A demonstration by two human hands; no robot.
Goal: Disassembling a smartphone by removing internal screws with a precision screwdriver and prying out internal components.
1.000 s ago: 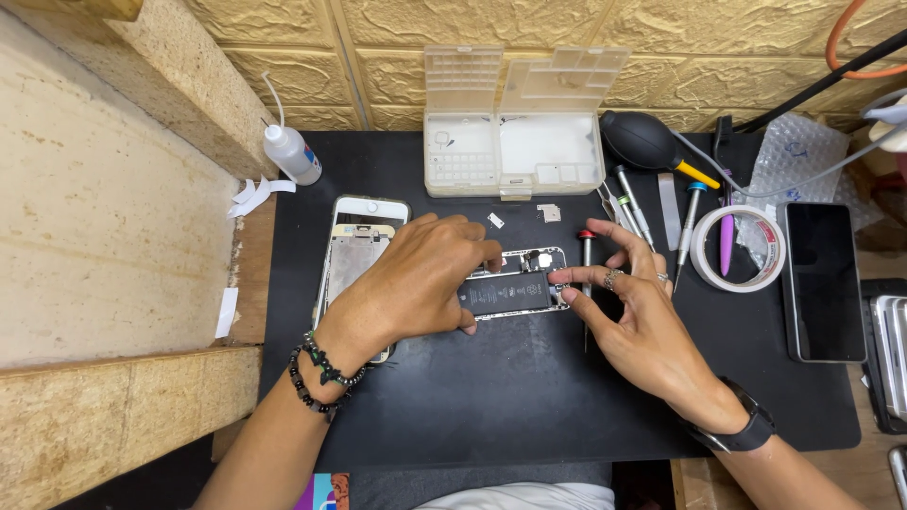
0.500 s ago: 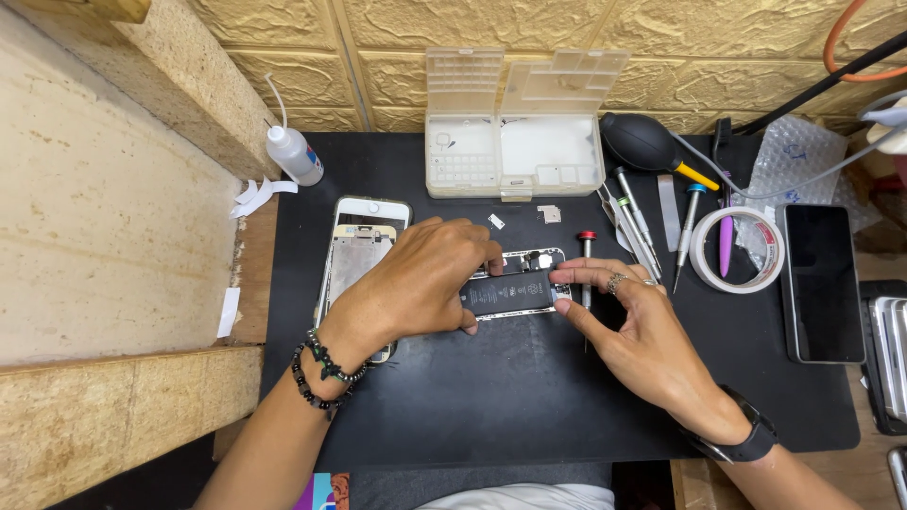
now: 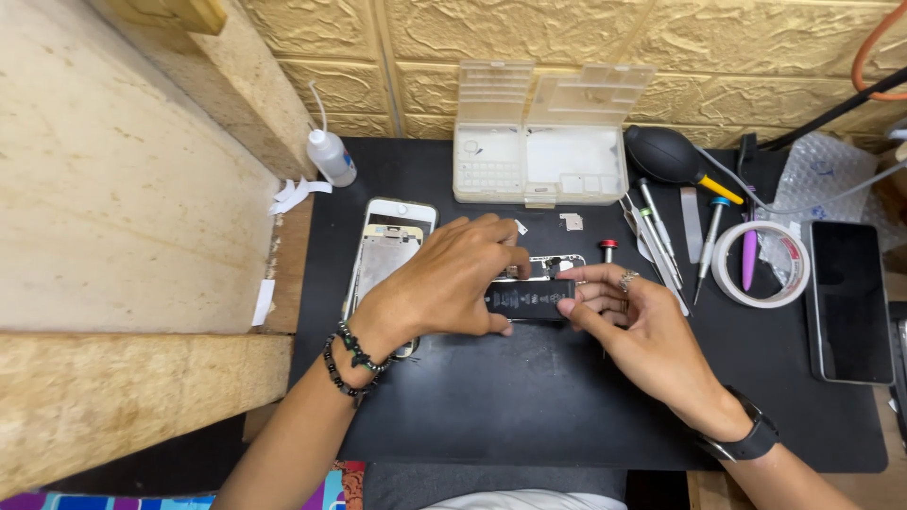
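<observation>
Head view: both hands are meeting mid-mat over an opened phone (image 3: 553, 269). The left hand (image 3: 453, 279) is lying curled over the phone's left part, fingers bent, thumb touching the near edge of the black battery (image 3: 527, 300). The right hand (image 3: 633, 321) is pinching the battery's right end, fingers half closed on it. The battery is sitting on the phone body, centre of the black mat (image 3: 529, 397). A detached screen (image 3: 387, 260) is lying just left, partly under the left wrist. Screwdrivers (image 3: 661, 241) and a tape roll (image 3: 761, 264) are resting to the right, a parts box (image 3: 543, 142) behind.

Dark phone screen (image 3: 850, 302) lies at right.
</observation>
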